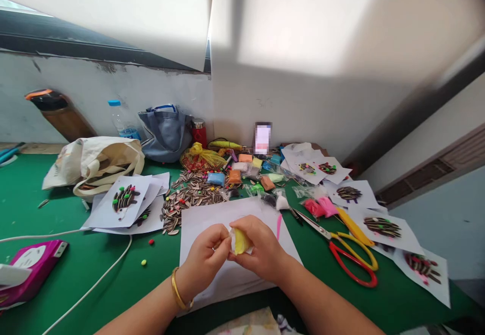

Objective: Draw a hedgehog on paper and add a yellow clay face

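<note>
Over a white sheet of paper [204, 294], both my hands are closed around one small clear packet of yellow modelling clay [240, 242]. My left hand [206, 256] pinches the packet's edge between thumb and fingers. Wrapped about its other side is my right hand [257, 246], with the yellow clay showing between them. A thin pink strip [279, 227] lies on the paper just right of my right hand. Behind the paper, sunflower seeds [193, 193] are heaped beside several small clay packets, among them a blue packet [215, 178].
Scissors [352, 256] and a yellow utility knife [354, 226] lie at right, near seed-decorated sheets [382, 227]. More such sheets [127, 201] lie left, before a canvas bag [106, 158]. A white cable [94, 287] crosses the green table. A phone [262, 139] stands against the wall.
</note>
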